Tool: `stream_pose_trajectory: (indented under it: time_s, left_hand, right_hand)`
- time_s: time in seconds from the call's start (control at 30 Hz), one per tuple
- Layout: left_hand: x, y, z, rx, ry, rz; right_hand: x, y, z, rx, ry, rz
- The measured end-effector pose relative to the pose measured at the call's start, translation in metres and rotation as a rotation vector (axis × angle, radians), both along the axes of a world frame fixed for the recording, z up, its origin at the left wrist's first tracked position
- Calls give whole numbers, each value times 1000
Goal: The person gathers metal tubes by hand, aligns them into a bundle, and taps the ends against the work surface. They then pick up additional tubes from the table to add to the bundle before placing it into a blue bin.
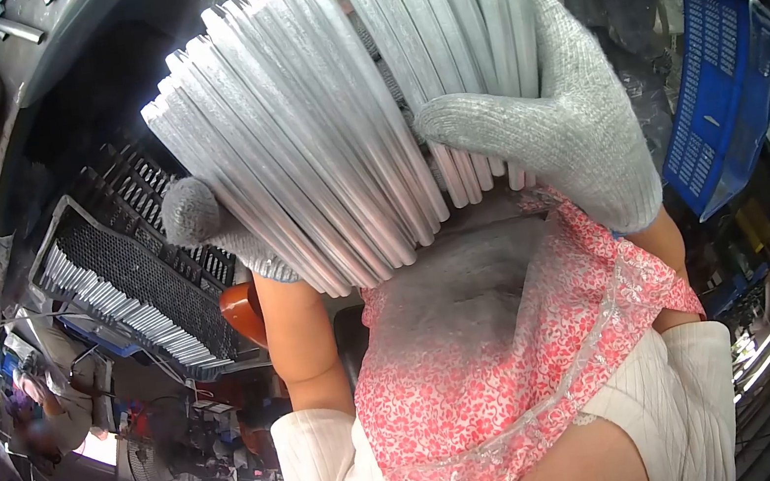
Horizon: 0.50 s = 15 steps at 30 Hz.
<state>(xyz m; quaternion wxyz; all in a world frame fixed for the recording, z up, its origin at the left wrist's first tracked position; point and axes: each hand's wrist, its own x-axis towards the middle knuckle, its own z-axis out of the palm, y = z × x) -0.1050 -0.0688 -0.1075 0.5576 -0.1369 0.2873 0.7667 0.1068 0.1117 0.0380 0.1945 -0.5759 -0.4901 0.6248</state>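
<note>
Several long silvery metal tubes [290, 135], lying side by side in a thick row, fill the space before my chest. My left hand [192, 213] wears a grey knitted glove and grips the row from its left end; most of its fingers are hidden behind the tubes. On the other side, my right hand [575, 112], gloved alike, clasps the right part of the row, thumb across the front. A narrow gap splits the tubes into two groups, with grey glove fabric showing in it. Their lower ends hang just above my floral apron [467, 387], which has a dark grey smudge.
To the left, a black mesh crate [140, 267] holds more metal tubes [122, 310]. A blue plastic basket [706, 93] stands at the right. An orange rounded object [243, 313] sits near my left forearm. A few tube pieces [13, 30] lie on the grey surface at upper left.
</note>
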Motion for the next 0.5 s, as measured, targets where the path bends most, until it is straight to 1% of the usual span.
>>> stream_pose_trajectory:
  time_s: [0.07,0.13,0.17,0.2,0.27,0.33,0.37,0.5]
  left_hand:
    - [-2,-4,-5,43,-18,44]
    - [-2,-1,1,-21,33,27]
    - [-1,0,3,-53,57,18]
    - [0,2,5,-84,79,9]
    - [-1,-1,-1,-115,102,-1]
    - [-6,-14,-17,-23,-12,44]
    - [-8,-16,-21,2,-22,49]
    - [-7,-16,-16,20,-17,50]
  right_hand:
    - [3,6,1,-41,23,-11]
    - [15,14,1,-154,-60,77]
    - [17,15,2,-219,-25,67]
    - [15,13,3,-218,-27,66]
    - [8,8,2,-115,71,21]
    - [3,5,0,-97,51,26]
    - [2,4,0,-78,29,31]
    - [12,12,-2,-168,64,46]
